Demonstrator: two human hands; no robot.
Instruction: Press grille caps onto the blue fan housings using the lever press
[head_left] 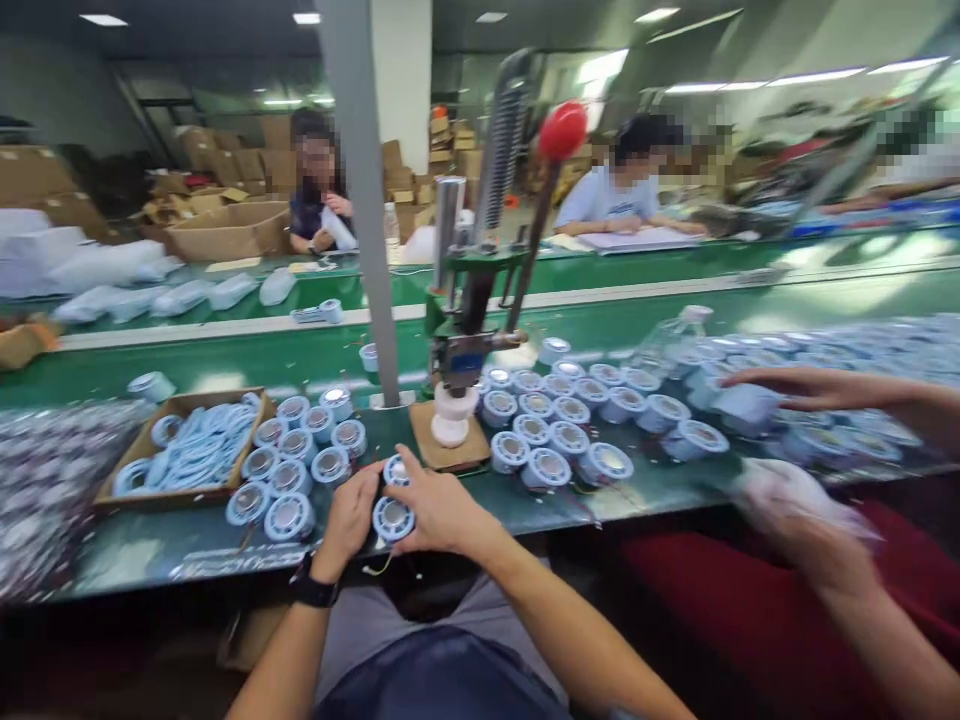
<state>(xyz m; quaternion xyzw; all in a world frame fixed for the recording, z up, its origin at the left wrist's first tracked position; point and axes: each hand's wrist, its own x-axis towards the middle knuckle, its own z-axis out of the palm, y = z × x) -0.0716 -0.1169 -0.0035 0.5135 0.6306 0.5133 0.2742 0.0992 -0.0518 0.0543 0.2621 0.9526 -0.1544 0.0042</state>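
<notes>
Two light blue round housings [394,518] with silver discs in their tops stand one behind the other at the table's front edge. My right hand [442,508] is closed around their right side, thumb and fingers spanning both. Against their left side presses my left hand [351,515], its fingers together and partly hidden. A thin yellowish wire hangs below the nearer housing. Just behind my hands is a green hand press [469,300] with a red-knobbed lever. Under its ram, a white round block [451,415] sits on a brown board [427,450].
More housings [289,480] stand left of my hands, and several [566,440] right of the press. A cardboard box [187,490] holds light blue rings. A grey post [367,200] rises behind. At right, a co-worker's hands [810,530] handle a housing and a white bag.
</notes>
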